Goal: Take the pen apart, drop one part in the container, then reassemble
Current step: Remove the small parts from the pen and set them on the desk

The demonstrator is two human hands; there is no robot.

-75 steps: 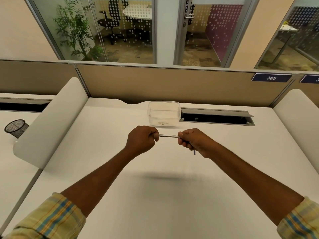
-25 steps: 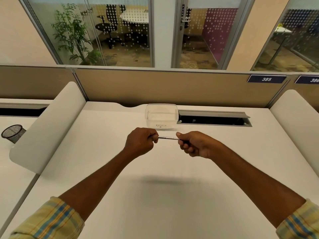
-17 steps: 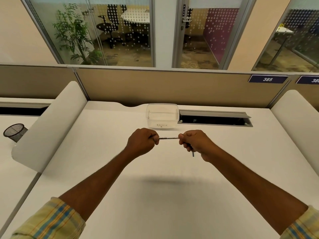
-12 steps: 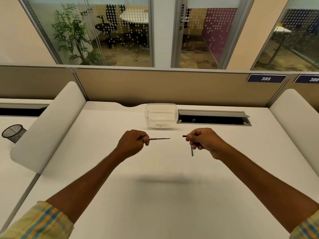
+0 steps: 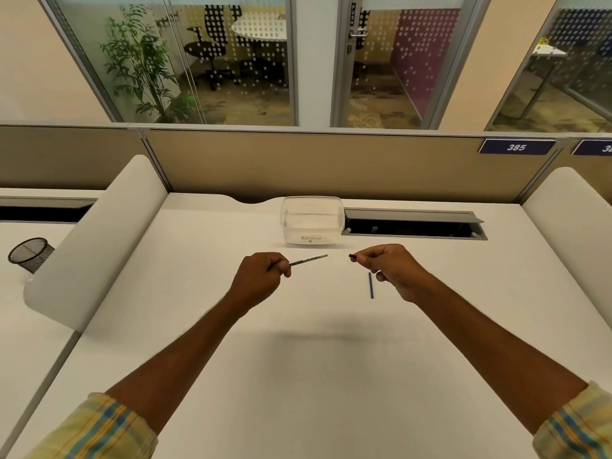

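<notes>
Left grip (image 5: 261,276) pinches the pen barrel (image 5: 308,259); right grip (image 5: 394,268) holds the small cap (image 5: 353,256) and a thin refill (image 5: 371,285). Container (image 5: 311,220) sits just beyond both — best to release one piece squarely over it.

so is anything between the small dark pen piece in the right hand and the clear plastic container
Nothing visible. The small dark pen piece sits pinched in the right hand, and the bare white desk runs straight to the open clear plastic container behind it.
</notes>
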